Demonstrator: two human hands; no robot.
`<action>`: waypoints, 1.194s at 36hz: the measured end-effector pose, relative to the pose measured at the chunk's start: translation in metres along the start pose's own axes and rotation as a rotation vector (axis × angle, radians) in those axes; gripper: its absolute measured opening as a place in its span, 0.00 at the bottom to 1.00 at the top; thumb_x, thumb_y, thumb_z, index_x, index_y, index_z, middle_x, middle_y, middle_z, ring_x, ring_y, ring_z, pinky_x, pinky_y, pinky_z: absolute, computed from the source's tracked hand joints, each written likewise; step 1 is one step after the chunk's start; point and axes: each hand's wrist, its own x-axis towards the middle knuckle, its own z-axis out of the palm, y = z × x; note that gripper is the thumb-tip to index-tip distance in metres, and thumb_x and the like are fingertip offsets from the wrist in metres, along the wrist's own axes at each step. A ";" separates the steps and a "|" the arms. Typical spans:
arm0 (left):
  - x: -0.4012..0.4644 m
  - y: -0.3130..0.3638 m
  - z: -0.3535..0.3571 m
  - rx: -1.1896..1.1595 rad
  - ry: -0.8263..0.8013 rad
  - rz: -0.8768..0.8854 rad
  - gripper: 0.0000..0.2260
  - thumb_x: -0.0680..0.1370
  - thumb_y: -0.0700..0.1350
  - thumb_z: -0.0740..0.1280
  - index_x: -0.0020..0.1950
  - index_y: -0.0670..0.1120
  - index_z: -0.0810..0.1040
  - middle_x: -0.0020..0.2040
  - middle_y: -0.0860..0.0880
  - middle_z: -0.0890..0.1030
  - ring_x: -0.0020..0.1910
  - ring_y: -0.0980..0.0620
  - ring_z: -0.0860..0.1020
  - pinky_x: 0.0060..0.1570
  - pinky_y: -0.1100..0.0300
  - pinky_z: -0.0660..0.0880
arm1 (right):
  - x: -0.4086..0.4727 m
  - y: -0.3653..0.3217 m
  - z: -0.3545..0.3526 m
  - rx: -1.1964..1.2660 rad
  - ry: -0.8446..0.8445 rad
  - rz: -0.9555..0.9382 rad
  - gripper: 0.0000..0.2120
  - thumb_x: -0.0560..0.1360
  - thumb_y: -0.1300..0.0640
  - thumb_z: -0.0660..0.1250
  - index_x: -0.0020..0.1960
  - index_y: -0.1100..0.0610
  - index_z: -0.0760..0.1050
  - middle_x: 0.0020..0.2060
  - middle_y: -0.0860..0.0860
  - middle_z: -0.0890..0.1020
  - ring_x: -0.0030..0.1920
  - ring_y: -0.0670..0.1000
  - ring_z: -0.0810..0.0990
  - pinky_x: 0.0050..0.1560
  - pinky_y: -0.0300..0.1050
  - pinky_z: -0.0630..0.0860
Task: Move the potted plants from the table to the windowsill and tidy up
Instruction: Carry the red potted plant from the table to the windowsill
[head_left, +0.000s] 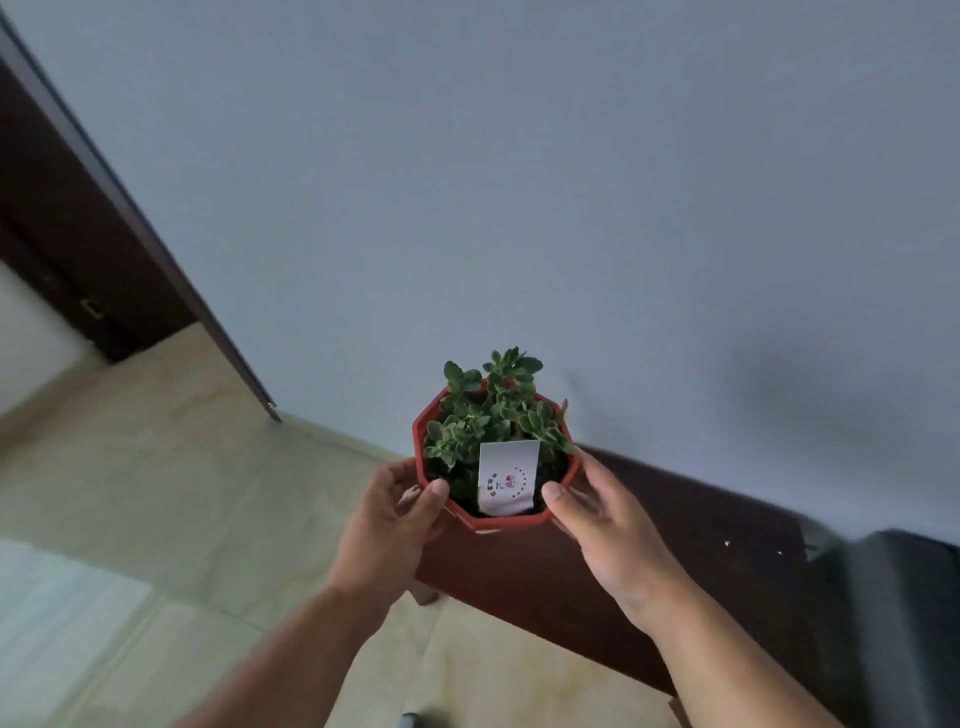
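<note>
head view: left hand (400, 512), right hand (597, 506) fingers curled gripping red pot (498, 519) sides.

Red octagonal pot (519, 521) upright, green leafy plant (488, 415), white tag (507, 478) in soil

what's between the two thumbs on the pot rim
In the head view, a white label card stands in the red pot between the left hand thumb and the right hand thumb, with green leaves behind.

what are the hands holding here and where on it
Both hands, left and right, hold the red plant pot by opposite sides, thumbs on its rim.
</note>
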 end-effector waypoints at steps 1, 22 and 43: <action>-0.006 0.008 -0.013 0.000 0.023 0.025 0.09 0.80 0.44 0.69 0.59 0.48 0.76 0.54 0.48 0.85 0.50 0.52 0.85 0.54 0.53 0.82 | 0.002 -0.008 0.012 -0.009 -0.032 -0.013 0.20 0.80 0.57 0.69 0.70 0.44 0.75 0.62 0.41 0.84 0.65 0.40 0.79 0.69 0.47 0.74; -0.103 0.031 -0.359 -0.156 0.484 0.167 0.17 0.82 0.45 0.65 0.68 0.62 0.74 0.56 0.60 0.85 0.56 0.61 0.81 0.62 0.53 0.76 | 0.010 -0.072 0.385 -0.118 -0.563 -0.075 0.19 0.73 0.48 0.70 0.64 0.39 0.76 0.57 0.35 0.85 0.58 0.36 0.82 0.55 0.34 0.78; -0.115 0.027 -0.657 -0.269 0.906 0.206 0.15 0.81 0.45 0.66 0.62 0.65 0.77 0.56 0.61 0.85 0.59 0.59 0.80 0.59 0.51 0.79 | 0.059 -0.075 0.746 -0.167 -0.984 -0.046 0.16 0.80 0.55 0.70 0.63 0.38 0.78 0.58 0.36 0.85 0.59 0.40 0.82 0.61 0.42 0.76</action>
